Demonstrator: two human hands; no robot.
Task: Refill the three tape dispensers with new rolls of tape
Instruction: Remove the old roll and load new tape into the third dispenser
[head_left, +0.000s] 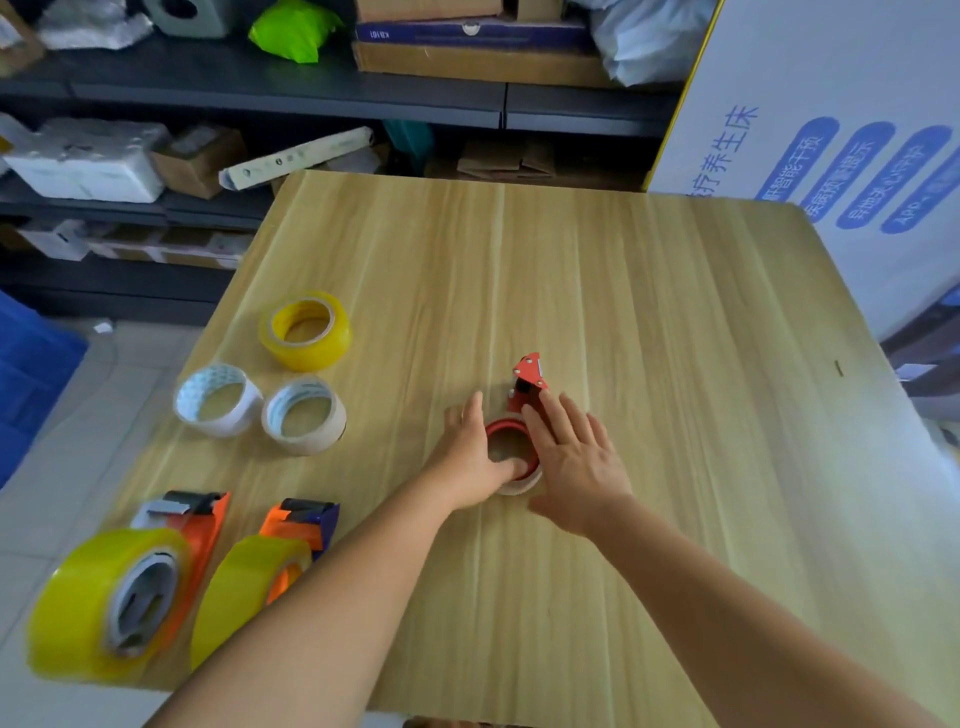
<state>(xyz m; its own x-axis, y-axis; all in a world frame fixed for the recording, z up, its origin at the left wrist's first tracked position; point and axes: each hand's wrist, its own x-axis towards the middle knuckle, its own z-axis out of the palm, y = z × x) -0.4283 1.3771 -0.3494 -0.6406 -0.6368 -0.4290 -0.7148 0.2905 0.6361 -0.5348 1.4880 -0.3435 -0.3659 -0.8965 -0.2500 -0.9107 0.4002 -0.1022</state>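
My pale wood-grain table carries a red metal tape dispenser, yellow translucent tape roll, and two orange plastic dispensers wearing yellow rolls.

On the table we see a small dispenser near the middle, its cutter end pointing away from us. Our left hand lies against its left side, our right hand on its right, fingers over the frame; a roll seems to sit around its hub, though the hands hide much of it. Well to the left, three loose rolls form a cluster: one farther back, two side by side nearer us. Nearer still, at the table's left front corner, two loaded dispensers lie side by side. Shelves stand behind the table, and a large box behind its right corner.
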